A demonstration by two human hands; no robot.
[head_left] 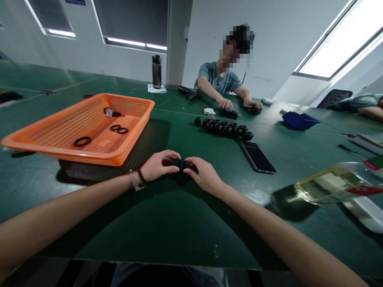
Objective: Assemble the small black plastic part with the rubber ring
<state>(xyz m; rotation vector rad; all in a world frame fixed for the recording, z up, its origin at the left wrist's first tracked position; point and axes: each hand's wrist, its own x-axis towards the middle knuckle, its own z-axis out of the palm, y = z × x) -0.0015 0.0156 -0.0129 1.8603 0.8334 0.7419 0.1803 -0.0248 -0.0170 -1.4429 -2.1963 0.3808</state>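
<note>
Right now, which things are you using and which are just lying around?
In use: black part, left hand, right hand, black rings, orange basket, black balls.

Lying about: phone, bottle, flask, blue tray.

Both forearms extend forward from the near edge of the worktop and converge toward its middle. The left hand lies palm down, fingers curled, thumb and fingertips pinched together at its inner side. The left wrist carries a dark band and a thin braided bracelet. The right hand mirrors it, fingers bent, fingertips meeting those of the left. Both arms are bare.
</note>
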